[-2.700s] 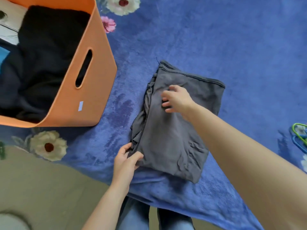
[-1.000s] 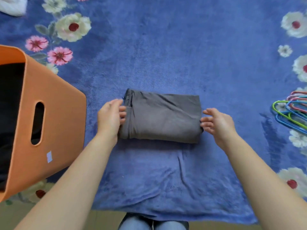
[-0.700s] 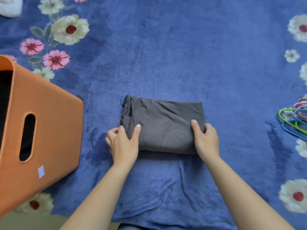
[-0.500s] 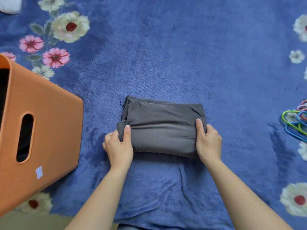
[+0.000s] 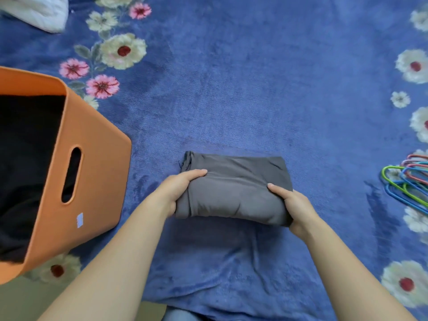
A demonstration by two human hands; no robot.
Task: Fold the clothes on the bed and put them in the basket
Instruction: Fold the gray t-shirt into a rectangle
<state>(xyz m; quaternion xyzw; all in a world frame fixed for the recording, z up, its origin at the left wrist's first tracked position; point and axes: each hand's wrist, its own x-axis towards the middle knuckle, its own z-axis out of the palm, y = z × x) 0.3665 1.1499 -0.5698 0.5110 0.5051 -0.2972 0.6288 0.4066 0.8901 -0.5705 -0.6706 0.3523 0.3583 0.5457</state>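
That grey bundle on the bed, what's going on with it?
A person is folding laundry by hand. The left hand and right hand each grip one end of a folded grey garment, thumbs on top, on a blue flowered blanket. An orange basket stands to the left with dark clothes inside; the grey piece is not in it yet. Coloured hangers lie at the right edge.

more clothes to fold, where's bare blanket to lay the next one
Widest bare blanket lies beyond the garment, between basket and hangers. A smaller strip lies on its near side, by the bed edge. Crowded left by the basket, right by hangers.
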